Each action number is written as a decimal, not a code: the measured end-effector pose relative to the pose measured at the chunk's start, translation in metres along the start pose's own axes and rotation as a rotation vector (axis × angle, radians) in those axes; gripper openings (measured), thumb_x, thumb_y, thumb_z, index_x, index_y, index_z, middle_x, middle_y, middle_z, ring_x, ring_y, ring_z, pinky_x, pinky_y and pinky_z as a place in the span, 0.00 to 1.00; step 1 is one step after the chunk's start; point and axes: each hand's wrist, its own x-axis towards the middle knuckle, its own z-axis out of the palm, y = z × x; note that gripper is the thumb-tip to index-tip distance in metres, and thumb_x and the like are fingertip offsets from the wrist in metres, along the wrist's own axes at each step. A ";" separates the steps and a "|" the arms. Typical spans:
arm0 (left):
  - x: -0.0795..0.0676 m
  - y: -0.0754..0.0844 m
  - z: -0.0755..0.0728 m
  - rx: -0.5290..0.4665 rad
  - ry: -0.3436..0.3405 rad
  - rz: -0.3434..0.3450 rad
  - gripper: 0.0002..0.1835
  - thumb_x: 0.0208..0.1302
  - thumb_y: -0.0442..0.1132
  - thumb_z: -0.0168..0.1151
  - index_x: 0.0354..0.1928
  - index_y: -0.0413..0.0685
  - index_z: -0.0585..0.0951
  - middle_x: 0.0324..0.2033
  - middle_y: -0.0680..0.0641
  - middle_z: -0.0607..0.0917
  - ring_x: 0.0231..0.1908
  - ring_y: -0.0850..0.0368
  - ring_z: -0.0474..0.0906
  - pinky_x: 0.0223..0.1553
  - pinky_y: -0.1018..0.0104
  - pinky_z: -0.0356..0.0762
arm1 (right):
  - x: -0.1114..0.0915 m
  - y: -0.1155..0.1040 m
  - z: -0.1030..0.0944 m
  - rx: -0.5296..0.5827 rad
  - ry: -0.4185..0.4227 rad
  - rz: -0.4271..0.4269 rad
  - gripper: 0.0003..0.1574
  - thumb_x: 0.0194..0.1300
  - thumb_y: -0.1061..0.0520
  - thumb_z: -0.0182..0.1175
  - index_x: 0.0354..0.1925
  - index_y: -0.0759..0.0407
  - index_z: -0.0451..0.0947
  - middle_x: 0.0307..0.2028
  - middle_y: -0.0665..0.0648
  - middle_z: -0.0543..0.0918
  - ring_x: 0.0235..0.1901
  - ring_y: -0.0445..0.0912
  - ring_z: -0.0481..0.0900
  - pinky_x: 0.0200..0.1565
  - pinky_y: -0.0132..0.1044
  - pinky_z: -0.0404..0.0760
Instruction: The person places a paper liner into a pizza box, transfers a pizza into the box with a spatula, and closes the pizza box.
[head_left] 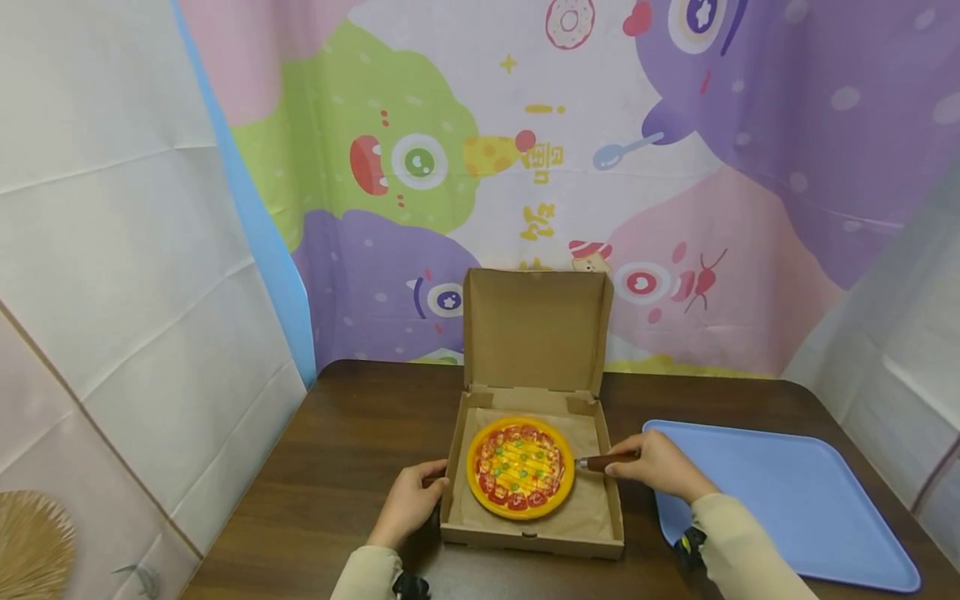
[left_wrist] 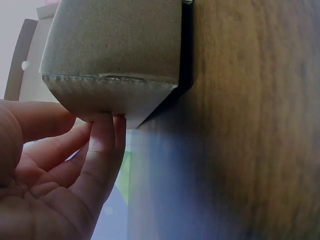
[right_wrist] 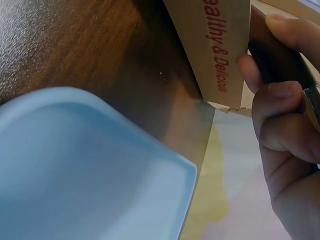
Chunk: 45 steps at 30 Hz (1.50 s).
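A round pizza [head_left: 521,467] with a yellow rim, red slices and green bits is in an open cardboard pizza box [head_left: 536,546], over brown paper. At the box's left wall, my left hand [head_left: 408,504] touches the cardboard with fairly straight fingers; the left wrist view shows its fingertips [left_wrist: 103,125] against the box side. My right hand [head_left: 656,464] grips the brown handle of a pizza server [head_left: 607,461]. Its metal neck reaches the pizza's right edge, and the blade is hidden there. In the right wrist view, fingers curl round the dark handle [right_wrist: 272,52].
A light blue tray [head_left: 787,500] lies on the dark wooden table [head_left: 360,425], right of the box. The box lid [head_left: 536,329] stands upright at the back. Behind the table hangs a cartoon-printed curtain [head_left: 525,192]. A straw-like round object [head_left: 33,546] is at the lower left.
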 end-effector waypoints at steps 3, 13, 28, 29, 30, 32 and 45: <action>0.000 0.001 0.000 -0.004 0.003 -0.005 0.17 0.63 0.29 0.59 0.54 0.29 0.80 0.44 0.34 0.86 0.42 0.46 0.84 0.44 0.56 0.82 | 0.001 -0.002 0.000 -0.005 -0.011 0.003 0.11 0.57 0.51 0.70 0.37 0.54 0.89 0.31 0.51 0.89 0.21 0.37 0.72 0.24 0.30 0.71; -0.001 0.003 0.000 -0.020 0.001 -0.017 0.17 0.64 0.30 0.59 0.54 0.29 0.80 0.45 0.34 0.86 0.43 0.46 0.84 0.44 0.55 0.82 | 0.002 -0.007 0.000 -0.016 -0.023 0.016 0.12 0.58 0.52 0.70 0.39 0.58 0.88 0.34 0.55 0.89 0.23 0.38 0.74 0.25 0.31 0.73; -0.002 0.003 0.000 -0.021 0.009 -0.018 0.17 0.64 0.29 0.59 0.54 0.29 0.80 0.45 0.34 0.87 0.43 0.47 0.84 0.45 0.55 0.81 | 0.000 -0.011 0.002 -0.093 0.011 0.011 0.09 0.59 0.53 0.69 0.39 0.54 0.88 0.34 0.52 0.87 0.28 0.40 0.77 0.30 0.33 0.75; -0.002 0.004 0.000 -0.019 0.009 -0.017 0.17 0.64 0.30 0.59 0.54 0.29 0.80 0.44 0.35 0.87 0.43 0.47 0.84 0.45 0.55 0.81 | 0.000 -0.011 0.002 -0.100 0.016 0.014 0.09 0.59 0.53 0.69 0.38 0.54 0.88 0.34 0.52 0.87 0.28 0.39 0.77 0.30 0.33 0.75; -0.002 0.004 0.000 -0.017 0.009 -0.017 0.17 0.64 0.30 0.59 0.54 0.29 0.80 0.44 0.35 0.87 0.43 0.47 0.84 0.45 0.55 0.81 | -0.001 -0.012 0.002 -0.108 0.024 0.015 0.09 0.58 0.53 0.70 0.38 0.53 0.88 0.34 0.51 0.87 0.29 0.39 0.77 0.30 0.33 0.75; -0.002 0.004 0.000 -0.017 0.008 -0.017 0.17 0.64 0.30 0.59 0.54 0.29 0.80 0.44 0.35 0.87 0.43 0.47 0.84 0.45 0.55 0.81 | -0.001 -0.012 0.003 -0.121 0.038 0.007 0.09 0.58 0.53 0.70 0.38 0.54 0.88 0.33 0.51 0.86 0.29 0.39 0.76 0.31 0.33 0.74; -0.002 0.003 0.001 -0.029 0.005 -0.022 0.17 0.63 0.29 0.59 0.54 0.28 0.80 0.45 0.34 0.86 0.43 0.47 0.83 0.44 0.56 0.81 | -0.005 -0.019 0.006 -0.201 0.108 -0.021 0.12 0.59 0.53 0.69 0.41 0.55 0.88 0.28 0.46 0.81 0.25 0.37 0.72 0.29 0.31 0.72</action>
